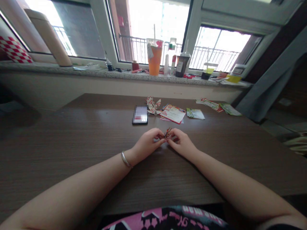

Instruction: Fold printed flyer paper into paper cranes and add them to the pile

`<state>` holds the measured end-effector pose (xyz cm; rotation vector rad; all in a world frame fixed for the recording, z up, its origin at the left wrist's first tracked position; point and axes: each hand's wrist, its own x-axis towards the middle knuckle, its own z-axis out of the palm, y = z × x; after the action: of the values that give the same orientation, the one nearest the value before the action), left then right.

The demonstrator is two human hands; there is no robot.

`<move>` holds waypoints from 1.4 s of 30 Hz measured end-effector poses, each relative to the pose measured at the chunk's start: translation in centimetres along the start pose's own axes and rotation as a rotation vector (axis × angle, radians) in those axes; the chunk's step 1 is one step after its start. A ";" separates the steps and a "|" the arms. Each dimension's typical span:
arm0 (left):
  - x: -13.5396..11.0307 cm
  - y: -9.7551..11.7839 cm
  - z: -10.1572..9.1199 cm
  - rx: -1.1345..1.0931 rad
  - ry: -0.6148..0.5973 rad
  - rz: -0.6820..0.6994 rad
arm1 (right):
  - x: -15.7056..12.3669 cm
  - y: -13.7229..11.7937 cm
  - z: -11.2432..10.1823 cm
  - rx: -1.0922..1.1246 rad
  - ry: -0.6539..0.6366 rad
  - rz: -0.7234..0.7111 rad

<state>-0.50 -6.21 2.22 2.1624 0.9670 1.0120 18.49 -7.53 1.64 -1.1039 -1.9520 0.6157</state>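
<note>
Between my fingertips is a small folded piece of printed paper (167, 132), reddish and pale, standing up just above the brown table (96, 137). My left hand (150, 139) pinches it from the left, thumb and fingers together. From the right, my right hand (181, 140) pinches the same piece, and the two hands nearly meet. The paper's lower part is hidden by the fingers. Just beyond lie a phone (140, 115) with a lit screen, several folded paper pieces (153, 106) and a stack of printed cards (173, 113).
Farther right on the table are green-and-white cards (195, 113) and more printed strips (212, 104). Along the granite windowsill (91, 72) stand a cup of orange drink (154, 59), a dark drink cup (182, 65), small bottles and a beige cylinder (50, 40).
</note>
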 end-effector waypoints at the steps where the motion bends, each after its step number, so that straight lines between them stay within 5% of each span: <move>1: 0.0 0.0 0.0 -0.011 0.000 0.002 | 0.0 0.0 0.0 0.009 -0.008 -0.002; 18: 0.0 -0.2 -0.2 0.037 0.040 0.093 | -0.3 0.3 0.1 -0.041 0.003 -0.049; 29: 0.1 -0.1 -0.3 0.082 0.143 0.407 | -0.2 0.1 -0.8 -0.149 0.159 -0.405; 42: 0.1 0.1 -0.8 0.141 0.139 0.508 | -0.3 -0.3 -1.2 -0.266 0.163 -0.469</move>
<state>-1.01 -6.03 2.79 2.5532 0.5648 1.3761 19.47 -7.87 2.40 -0.7735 -2.0862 0.0131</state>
